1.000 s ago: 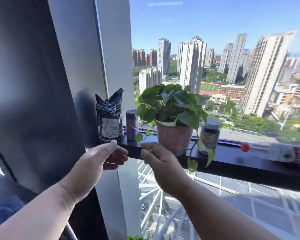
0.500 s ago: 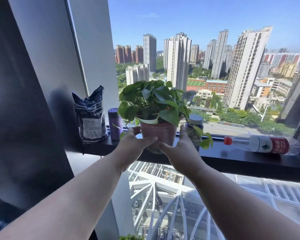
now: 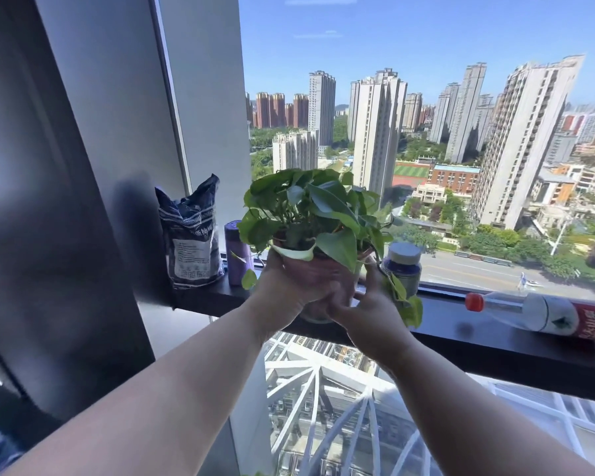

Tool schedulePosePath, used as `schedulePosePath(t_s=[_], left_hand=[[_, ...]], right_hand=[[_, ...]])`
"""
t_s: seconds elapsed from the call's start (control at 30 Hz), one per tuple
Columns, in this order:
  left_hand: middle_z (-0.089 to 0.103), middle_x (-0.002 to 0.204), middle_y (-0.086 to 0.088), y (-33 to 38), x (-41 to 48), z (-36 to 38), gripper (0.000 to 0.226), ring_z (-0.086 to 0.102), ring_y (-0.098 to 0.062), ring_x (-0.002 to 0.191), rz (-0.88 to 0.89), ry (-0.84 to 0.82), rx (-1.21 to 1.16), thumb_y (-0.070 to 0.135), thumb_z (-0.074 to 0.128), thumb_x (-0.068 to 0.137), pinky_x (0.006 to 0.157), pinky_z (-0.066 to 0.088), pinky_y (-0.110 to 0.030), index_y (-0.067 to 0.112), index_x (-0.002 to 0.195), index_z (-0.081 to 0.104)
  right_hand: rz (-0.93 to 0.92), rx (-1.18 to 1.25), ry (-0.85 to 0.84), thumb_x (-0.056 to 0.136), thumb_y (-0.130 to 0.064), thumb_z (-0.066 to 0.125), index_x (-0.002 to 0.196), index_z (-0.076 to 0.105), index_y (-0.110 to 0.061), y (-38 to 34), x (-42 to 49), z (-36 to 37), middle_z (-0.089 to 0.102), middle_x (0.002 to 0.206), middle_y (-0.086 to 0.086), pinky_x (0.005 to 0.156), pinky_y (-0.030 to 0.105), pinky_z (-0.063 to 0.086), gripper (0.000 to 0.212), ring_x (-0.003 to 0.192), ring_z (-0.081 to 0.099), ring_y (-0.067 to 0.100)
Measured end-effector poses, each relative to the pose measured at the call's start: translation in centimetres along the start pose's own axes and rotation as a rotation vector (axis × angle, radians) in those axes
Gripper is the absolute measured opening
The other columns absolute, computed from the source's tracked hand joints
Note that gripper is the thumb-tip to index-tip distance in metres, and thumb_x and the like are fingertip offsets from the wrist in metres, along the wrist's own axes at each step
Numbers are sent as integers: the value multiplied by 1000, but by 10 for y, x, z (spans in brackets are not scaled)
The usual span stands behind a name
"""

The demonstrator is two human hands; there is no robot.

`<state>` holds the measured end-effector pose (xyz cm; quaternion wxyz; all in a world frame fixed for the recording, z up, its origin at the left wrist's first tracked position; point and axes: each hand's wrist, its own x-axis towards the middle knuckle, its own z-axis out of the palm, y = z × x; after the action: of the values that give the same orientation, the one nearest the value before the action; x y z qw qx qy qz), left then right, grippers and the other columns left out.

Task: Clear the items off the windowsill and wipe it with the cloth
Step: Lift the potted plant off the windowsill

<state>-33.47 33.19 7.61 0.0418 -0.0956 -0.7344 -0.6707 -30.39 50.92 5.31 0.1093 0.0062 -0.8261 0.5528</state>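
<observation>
A dark windowsill runs below tall glass over a city. Both hands, left hand and right hand, have fingers wrapped around the potted plant at 12 o'clock. A bag and purple cylinder stand at 10 o'clock, a jar just right, and 1 bottle lies at 3 o'clock.

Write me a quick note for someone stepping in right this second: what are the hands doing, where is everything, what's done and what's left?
Left hand and right hand: both wrapped around the potted plant, at the windowsill; can't tell if it's lifted.
On the sill: dark bag, purple cylinder, blue jar, bottle lying on its side.
Done: nothing cleared.
Left: remove everything, then wipe. No cloth in view.
</observation>
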Motion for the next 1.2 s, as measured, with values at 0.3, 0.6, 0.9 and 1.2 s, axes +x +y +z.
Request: schedulePosePath(t_s=[0.3, 0.6, 0.9, 1.2], left_hand=[[79, 80, 30, 5, -61, -42, 27, 75, 8, 73, 162, 140, 190, 42, 89, 74, 64, 57, -12, 28, 93, 77], [86, 99, 1, 43, -151, -152, 33, 82, -13, 97, 259, 340, 138, 21, 95, 67, 83, 61, -21, 24, 98, 82], [86, 100, 14, 52, -269, -304, 54, 80, -2, 96, 287, 672, 316, 1, 95, 67, 84, 59, -16, 45, 96, 83], [84, 104, 20, 19, -311, -429, 40, 78, 2, 100, 221, 888, 439, 19, 95, 71, 87, 57, -12, 44, 100, 83]], right_hand=[[-84, 395, -265, 81, -19, 85, 118, 58, -51, -16, -26, 19, 73, 114, -12, 83, 35, 65, 56, 102, 72, 2], [-72, 702, -764, 74, -28, 65, 133, 57, -58, -82, -61, 107, 63, 143, 0, 111, 58, 32, 67, 135, 56, 24], [-97, 679, -1179, 72, -29, 59, 118, 69, -52, -164, -117, 286, 67, 140, -8, 106, 48, 37, 53, 122, 61, 13], [65, 727, -1233, 69, -16, 50, 148, 51, -21, -220, -146, 430, 62, 144, 19, 92, 44, 28, 79, 111, 46, 28]])
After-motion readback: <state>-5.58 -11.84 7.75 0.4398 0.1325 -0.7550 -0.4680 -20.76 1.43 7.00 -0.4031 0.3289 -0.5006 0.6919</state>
